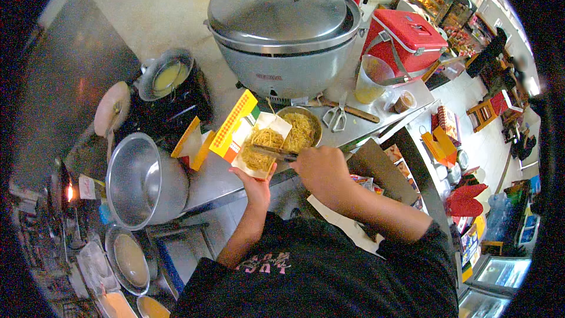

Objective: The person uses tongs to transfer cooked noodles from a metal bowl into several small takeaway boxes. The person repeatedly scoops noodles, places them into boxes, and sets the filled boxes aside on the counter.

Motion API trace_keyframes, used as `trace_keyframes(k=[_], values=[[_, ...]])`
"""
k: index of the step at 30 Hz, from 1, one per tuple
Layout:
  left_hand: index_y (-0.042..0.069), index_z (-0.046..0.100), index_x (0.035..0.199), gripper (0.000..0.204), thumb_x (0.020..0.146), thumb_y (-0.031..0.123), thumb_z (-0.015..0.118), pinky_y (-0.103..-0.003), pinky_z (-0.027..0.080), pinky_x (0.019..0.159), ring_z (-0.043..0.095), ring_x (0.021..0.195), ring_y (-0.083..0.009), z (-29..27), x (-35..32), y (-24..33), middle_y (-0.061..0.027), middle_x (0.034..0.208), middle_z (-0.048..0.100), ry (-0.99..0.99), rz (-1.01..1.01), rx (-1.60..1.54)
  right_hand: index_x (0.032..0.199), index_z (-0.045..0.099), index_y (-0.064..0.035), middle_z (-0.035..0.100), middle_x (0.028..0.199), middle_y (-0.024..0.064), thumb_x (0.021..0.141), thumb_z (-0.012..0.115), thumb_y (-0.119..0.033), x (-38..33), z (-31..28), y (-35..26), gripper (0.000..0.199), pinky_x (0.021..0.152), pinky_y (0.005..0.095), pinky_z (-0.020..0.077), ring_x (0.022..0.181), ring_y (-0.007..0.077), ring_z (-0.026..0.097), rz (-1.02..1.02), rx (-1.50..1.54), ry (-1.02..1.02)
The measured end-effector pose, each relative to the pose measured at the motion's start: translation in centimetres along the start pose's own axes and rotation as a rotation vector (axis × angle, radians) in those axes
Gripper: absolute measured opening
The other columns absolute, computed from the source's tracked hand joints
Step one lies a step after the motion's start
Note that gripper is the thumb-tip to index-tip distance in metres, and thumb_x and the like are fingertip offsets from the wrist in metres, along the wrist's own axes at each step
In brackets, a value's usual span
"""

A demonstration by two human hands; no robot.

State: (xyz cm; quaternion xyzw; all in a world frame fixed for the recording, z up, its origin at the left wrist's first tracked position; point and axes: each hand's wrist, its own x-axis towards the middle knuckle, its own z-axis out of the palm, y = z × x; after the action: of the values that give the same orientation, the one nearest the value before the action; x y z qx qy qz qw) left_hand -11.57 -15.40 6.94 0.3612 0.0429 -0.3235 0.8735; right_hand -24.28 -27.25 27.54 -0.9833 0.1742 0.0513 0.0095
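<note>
Open paper box [259, 150], yellow noodles inside

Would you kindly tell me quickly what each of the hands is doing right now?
Left hand: closed, holding the open paper box of noodles from beneath.
Right hand: closed around metal tongs reaching over the noodles.

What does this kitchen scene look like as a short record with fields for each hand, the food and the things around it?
left hand: holds an open paper box from below
right hand: grips metal tongs over the box
food: yellow noodles in the box; more in a metal bowl behind it
behind: big lidded steel pot, red cooler, scissors
left: empty steel basin
</note>
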Motion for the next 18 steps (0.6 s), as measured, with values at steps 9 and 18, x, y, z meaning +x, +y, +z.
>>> trace_keyframes(k=[9, 18], values=[[0.026, 0.023, 0.152, 0.093, 0.081, 0.087, 0.025, -0.052, 0.051, 0.094, 0.047, 0.132, -0.0286, -0.1, -0.1, 1.1, -0.0033, 0.151, 0.038, -0.060, 0.052, 0.024, 0.080, 0.070, 0.0024, 0.068, 0.073, 0.0220, 0.093, 0.049, -0.058, 0.2, -2.7, 6.2, 0.066, 0.063, 0.0461, 0.0564, 0.073, 0.0369, 0.070, 0.192, 0.092, -0.076], [0.025, 0.023, 0.152, 0.093, 0.083, 0.087, 0.021, -0.049, 0.053, 0.092, 0.049, 0.130, -0.0284, 0.9, -1.0, 1.4, -0.0043, 0.149, 0.041, -0.015, 0.096, 0.096, 0.078, 0.071, -0.0025, 0.067, 0.070, 0.0186, 0.092, 0.057, -0.047, 2.7, 3.7, 1.6, 0.049, 0.064, 0.0473, 0.0556, 0.068, 0.0354, 0.069, 0.191, 0.179, 0.075]])
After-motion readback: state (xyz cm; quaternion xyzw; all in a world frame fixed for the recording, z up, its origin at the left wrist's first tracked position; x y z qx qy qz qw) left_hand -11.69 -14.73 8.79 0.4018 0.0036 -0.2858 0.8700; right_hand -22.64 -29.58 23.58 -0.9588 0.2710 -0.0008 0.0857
